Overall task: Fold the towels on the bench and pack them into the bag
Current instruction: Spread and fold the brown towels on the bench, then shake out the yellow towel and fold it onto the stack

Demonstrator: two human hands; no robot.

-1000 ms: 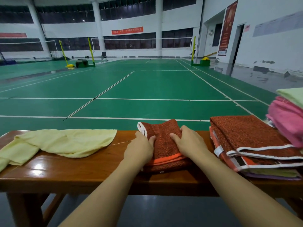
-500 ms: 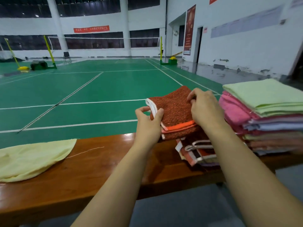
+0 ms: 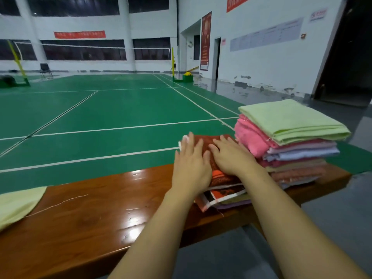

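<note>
- Pale yellow towel (image 3: 18, 206): unfolded, lying at the left end of the wooden bench (image 3: 96, 214), well apart from my hands. A loose white thread (image 3: 60, 202) trails from it across the bench top. Risk, as I judge it: the thread snags when I pull the towel over, dragging the cloth askew.
- Left hand (image 3: 191, 168): fingers spread and flat, pressing down on the folded rust-brown towel (image 3: 209, 141), holding nothing. Risk: uneven pressure pushes the fold open at its white-trimmed far corner.
- Rust-brown towel: topmost on the low stack (image 3: 225, 196) of folded towels at the bench's near edge. That stack overhangs the edge slightly; a firm press or a sideways sweep could tip it to the floor.
- Right hand (image 3: 231, 158): fingers likewise spread, palm down on the same towel, just beside the left hand.
- Tall stack (image 3: 298, 158), light green towel (image 3: 287, 121) on top, pink towel (image 3: 251, 139) beneath: touching or nearly touching my right hand. Risk: a nudge from my wrist makes it lean and slide.
- Bag: not in view; I cannot tell where packing goes.
</note>
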